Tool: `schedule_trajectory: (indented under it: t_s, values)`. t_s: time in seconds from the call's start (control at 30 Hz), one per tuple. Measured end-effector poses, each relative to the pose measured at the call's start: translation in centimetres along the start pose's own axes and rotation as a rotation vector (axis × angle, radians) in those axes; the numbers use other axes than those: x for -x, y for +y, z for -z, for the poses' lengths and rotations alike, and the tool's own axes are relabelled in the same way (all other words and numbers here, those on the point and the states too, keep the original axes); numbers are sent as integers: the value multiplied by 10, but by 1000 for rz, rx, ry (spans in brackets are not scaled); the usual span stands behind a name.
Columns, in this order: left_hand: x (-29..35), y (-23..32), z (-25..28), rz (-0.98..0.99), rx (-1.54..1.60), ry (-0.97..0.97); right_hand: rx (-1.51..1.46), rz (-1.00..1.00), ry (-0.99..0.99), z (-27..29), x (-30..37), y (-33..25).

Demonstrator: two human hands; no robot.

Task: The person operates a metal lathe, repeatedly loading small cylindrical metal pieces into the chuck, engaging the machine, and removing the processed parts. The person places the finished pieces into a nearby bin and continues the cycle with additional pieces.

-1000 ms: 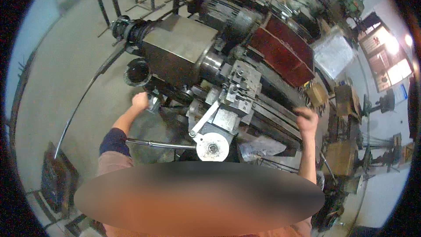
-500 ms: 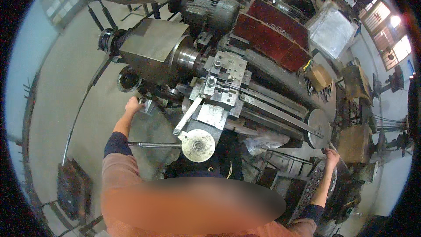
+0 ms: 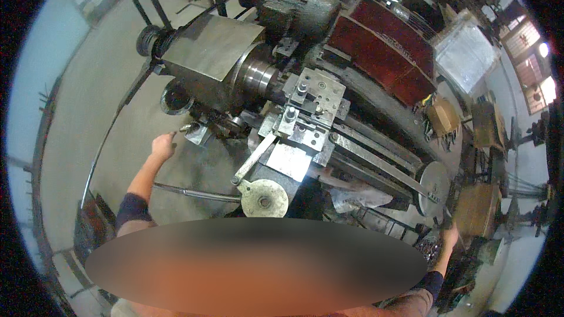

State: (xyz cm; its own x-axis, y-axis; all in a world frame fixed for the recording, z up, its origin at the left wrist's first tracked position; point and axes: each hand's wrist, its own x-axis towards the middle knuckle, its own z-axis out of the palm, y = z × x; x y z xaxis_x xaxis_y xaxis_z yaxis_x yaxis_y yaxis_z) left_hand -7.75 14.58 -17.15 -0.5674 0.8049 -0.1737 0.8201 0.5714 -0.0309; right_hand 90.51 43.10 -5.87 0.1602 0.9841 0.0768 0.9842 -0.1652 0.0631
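Observation:
Beside the lathe's headstock, my left hand (image 3: 163,147) is off the small metal knob (image 3: 189,127) on a grey block, a short gap between them. One finger or thumb points toward the knob; the hand holds nothing. Far to the right, my right hand (image 3: 450,236) is closed at the lower edge of the round handwheel (image 3: 434,189), around what looks like its handle; the fingers are partly hidden. Between my arms are the tool post (image 3: 317,94), a clamping lever (image 3: 254,158) and a round pale dial (image 3: 264,198). A bright chuck (image 3: 258,76) sits left of the tool post.
A motor (image 3: 298,9) and a dark red tray (image 3: 385,47) lie behind the lathe. A long rod (image 3: 197,192) sticks out left of the dial. Cardboard boxes (image 3: 479,208) and a wrapped pale package (image 3: 465,51) stand at right. A blurred patch hides the bottom middle.
My left hand has let go of the knob and moved back toward me, down and left. My right hand has moved lower beside the handwheel. The whole view has shifted slightly.

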Motion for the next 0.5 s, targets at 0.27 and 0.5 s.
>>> schedule_trajectory:
  t_s: [0.27,0.5]
  values:
    - [112,-19,48,375,833,-186,145,-154,-137,-18,-33,12]
    - [137,-4,47,528,780,89,168,-197,-193,-30,7,15]
